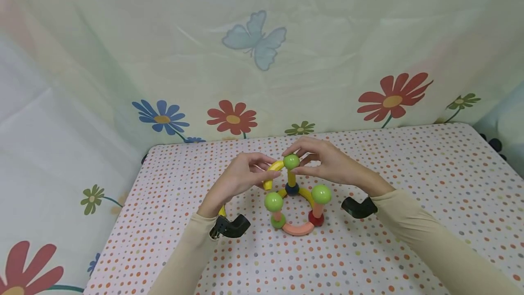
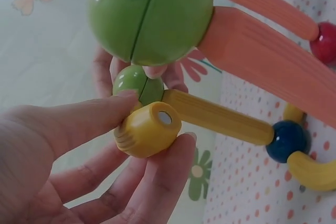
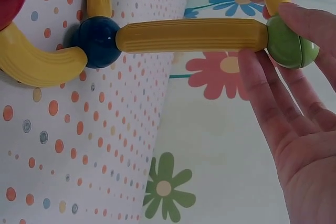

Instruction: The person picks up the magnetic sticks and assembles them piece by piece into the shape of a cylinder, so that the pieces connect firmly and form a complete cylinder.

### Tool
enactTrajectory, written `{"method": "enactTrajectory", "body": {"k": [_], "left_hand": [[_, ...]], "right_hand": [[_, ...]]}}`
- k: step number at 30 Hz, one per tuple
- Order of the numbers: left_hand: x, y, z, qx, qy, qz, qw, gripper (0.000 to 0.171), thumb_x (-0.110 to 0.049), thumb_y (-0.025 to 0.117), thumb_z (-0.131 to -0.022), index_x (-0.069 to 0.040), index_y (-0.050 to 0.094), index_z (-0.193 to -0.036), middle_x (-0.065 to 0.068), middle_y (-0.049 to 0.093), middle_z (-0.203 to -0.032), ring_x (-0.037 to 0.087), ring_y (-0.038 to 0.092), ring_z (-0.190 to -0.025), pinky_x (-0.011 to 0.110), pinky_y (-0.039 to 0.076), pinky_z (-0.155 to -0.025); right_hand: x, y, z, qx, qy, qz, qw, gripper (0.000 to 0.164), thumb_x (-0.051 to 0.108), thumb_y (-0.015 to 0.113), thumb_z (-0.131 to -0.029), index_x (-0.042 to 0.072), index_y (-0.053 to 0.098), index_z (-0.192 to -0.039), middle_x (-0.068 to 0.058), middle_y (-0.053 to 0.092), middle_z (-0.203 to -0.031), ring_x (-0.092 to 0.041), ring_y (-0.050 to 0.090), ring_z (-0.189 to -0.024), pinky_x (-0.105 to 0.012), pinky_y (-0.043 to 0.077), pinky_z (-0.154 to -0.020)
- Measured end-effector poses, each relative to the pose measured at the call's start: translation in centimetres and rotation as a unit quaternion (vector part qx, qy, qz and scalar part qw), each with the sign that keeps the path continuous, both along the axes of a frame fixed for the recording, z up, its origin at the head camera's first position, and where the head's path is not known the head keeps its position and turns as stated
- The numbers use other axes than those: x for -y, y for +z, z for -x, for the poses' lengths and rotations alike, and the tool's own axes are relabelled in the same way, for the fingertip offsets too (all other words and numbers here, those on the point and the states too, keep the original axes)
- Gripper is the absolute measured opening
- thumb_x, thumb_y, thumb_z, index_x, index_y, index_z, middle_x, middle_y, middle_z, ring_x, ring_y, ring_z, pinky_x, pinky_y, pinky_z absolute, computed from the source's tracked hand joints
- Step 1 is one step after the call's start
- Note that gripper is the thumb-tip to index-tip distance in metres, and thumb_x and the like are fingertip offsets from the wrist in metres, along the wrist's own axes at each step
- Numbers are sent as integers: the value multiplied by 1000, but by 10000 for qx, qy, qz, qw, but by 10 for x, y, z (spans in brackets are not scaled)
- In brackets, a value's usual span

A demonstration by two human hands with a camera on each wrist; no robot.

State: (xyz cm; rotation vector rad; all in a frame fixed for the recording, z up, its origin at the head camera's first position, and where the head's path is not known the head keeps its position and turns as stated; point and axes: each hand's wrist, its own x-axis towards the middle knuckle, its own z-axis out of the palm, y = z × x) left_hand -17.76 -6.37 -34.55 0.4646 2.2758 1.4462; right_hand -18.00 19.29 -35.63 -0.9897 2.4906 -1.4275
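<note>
My left hand [image 1: 239, 176] pinches a curved yellow magnetic rod [image 1: 275, 166] between thumb and fingers. Its near end faces the left wrist camera and shows a round silvery magnet; the far end meets a green ball [image 1: 291, 161]. That ball tops an upright straight yellow rod [image 3: 194, 35], which stands on a dark blue ball [image 3: 100, 42]. My right hand [image 1: 329, 163] holds the green ball between its thumb and fingers. Nearer me, two more green balls [image 1: 273, 201] top salmon rods [image 2: 262, 59], one on a green base ball [image 1: 278, 221], one on a red ball [image 1: 316, 219].
Curved yellow rods [image 1: 306, 196] and a curved salmon rod [image 1: 299, 229] join the base balls into a ring on the dotted tablecloth [image 1: 254, 263]. Another yellow piece [image 1: 222, 211] lies partly hidden by my left wrist. A flowered curtain [image 1: 327, 58] hangs behind the table.
</note>
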Motion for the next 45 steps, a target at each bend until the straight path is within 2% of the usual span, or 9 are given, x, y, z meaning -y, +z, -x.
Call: {"method": "enactTrajectory", "body": {"k": [7, 11, 16, 20, 24, 29, 33, 37, 45], "left_hand": [[2, -2, 4, 532, -72, -341, 9980, 33, -22, 68, -104, 0, 70, -129, 17, 75, -115, 21, 71, -92, 39, 61, -85], [2, -2, 7, 720, -20, -391, 9966, 33, -22, 68, -104, 0, 71, -128, 16, 76, -115, 20, 72, -95, 39, 60, -87], [4, 0, 8, 770, -74, -423, 9961, 33, -22, 70, -102, 0, 72, -127, 11, 77, -112, 18, 71, -96, 39, 60, -87], [8, 0, 8, 783, -196, -579, 9951, 33, -18, 69, -102, 2, 71, -129, 11, 77, -111, 18, 70, -96, 38, 61, -86], [10, -1, 7, 833, -229, -705, 9938, 33, -15, 67, -103, 4, 70, -129, 12, 77, -111, 17, 70, -94, 37, 61, -85], [6, -1, 8, 868, -232, -755, 9931, 33, -15, 67, -103, 5, 70, -129, 13, 76, -116, 15, 71, -93, 35, 61, -85], [4, 0, 9, 851, -237, -728, 9934, 33, -15, 65, -104, 6, 69, -130, 15, 75, -118, 15, 70, -93, 35, 61, -85], [4, 0, 9, 837, -243, -699, 9937, 33, -14, 64, -105, 6, 68, -131, 15, 74, -121, 16, 70, -94, 35, 61, -85], [3, 2, 9, 871, -243, -732, 9932, 33, -13, 62, -106, 6, 68, -132, 14, 73, -123, 16, 68, -97, 36, 61, -87]], "right_hand": [[-2, 1, -1, -109, -3, -88, 9999, 40, 1, 78, -92, 1, 65, -130, -10, 65, -124, -27, 66, -108, -47, 58, -95], [-6, 13, -7, -466, -218, -311, 9982, 41, 6, 78, -94, 4, 64, -132, -11, 65, -129, -28, 64, -117, -53, 54, -100], [-2, 47, -33, -1365, -519, -455, 9882, 35, 5, 82, -91, 11, 70, -123, 0, 67, -120, -16, 62, -110, -41, 55, -91], [19, 59, -62, -1662, -91, -843, 9824, 25, 8, 83, -90, 18, 73, -111, 8, 65, -112, -10, 61, -100, -34, 56, -83], [44, 50, -78, -1881, 330, -1502, 9700, 24, 15, 86, -89, 17, 73, -109, 6, 62, -113, -12, 61, -99, -32, 57, -83], [60, 36, -82, -2162, 241, -1817, 9590, 25, 10, 88, -85, 12, 74, -106, 1, 60, -109, -14, 60, -95, -27, 55, -74], [61, 34, -81, -2166, 161, -1819, 9590, 27, 10, 89, -84, 10, 75, -107, 0, 61, -110, -14, 61, -95, -25, 56, -74], [59, 35, -79, -2103, 157, -1674, 9631, 26, 8, 89, -84, 8, 75, -107, -1, 61, -110, -14, 61, -95, -26, 58, -80], [57, 33, -75, -1962, 177, -1455, 9696, 28, 4, 89, -83, 9, 73, -105, -1, 60, -110, -14, 61, -95, -27, 58, -80]]}}
